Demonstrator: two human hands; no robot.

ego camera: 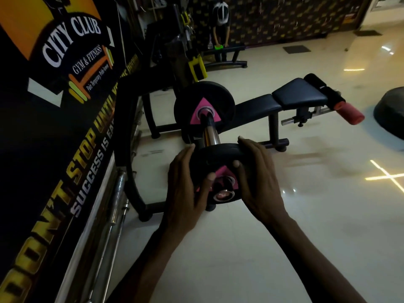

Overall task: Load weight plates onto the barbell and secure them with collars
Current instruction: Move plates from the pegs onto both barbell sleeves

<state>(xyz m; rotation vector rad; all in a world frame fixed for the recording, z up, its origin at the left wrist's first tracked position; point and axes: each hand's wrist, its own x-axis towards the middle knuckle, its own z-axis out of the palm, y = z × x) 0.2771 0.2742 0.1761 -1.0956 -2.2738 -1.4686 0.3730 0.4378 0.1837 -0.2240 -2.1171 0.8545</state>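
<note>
A small black weight plate (215, 155) with a pink triangle label sits on the near end of the barbell's chrome sleeve (210, 134), whose tip shows through the plate's hole. My left hand (185, 184) grips the plate's left edge with its thumb on the face. My right hand (255, 176) holds the right edge, thumb near the pink label. Farther along the sleeve stands a larger black plate (203, 103) with the same pink triangle. No collar is visible.
A black padded bench (293, 96) with red foam rollers (349, 114) stands beyond the bar. A black rack frame (129, 149) and spare chrome bars (118, 202) lie along the banner wall at left. A dark round object (391, 112) sits at right. A person stands at a far bench.
</note>
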